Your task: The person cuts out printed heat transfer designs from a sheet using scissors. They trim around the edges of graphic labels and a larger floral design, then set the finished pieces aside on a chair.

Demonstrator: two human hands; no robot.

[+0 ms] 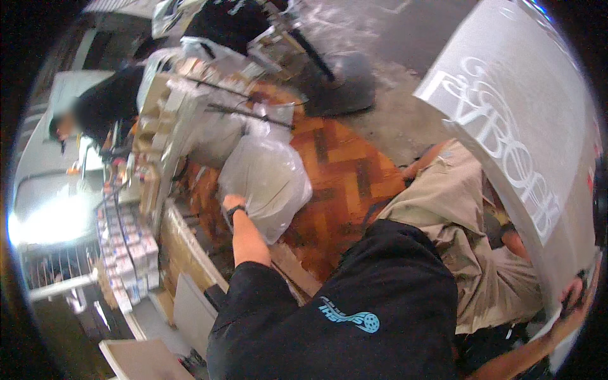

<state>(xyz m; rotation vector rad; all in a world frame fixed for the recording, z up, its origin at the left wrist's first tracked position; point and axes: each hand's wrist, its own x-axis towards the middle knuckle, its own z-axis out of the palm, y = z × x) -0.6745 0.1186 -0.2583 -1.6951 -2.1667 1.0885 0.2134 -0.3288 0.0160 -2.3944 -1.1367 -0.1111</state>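
A large, full translucent plastic bag (266, 177) rests on the wooden floor to my left. My left hand (233, 202), with a dark band on its wrist, is closed at the bag's near left side and seems to grip the plastic. Behind it stands another filled translucent bag (215, 136). At the far right, my right hand (589, 285) is by the lower edge of a big grey panel (500, 126) with white lettering. A small dark item (573, 294) shows there, and the fingers are too hidden to read.
A person (104, 104) leans over a cluttered bench at the left. White cartons (130, 253) are stacked below it. Boards (190, 244) lean near my left arm. Thin black rods (250, 114) lie over the bags. A stand's black base (342, 85) is beyond.
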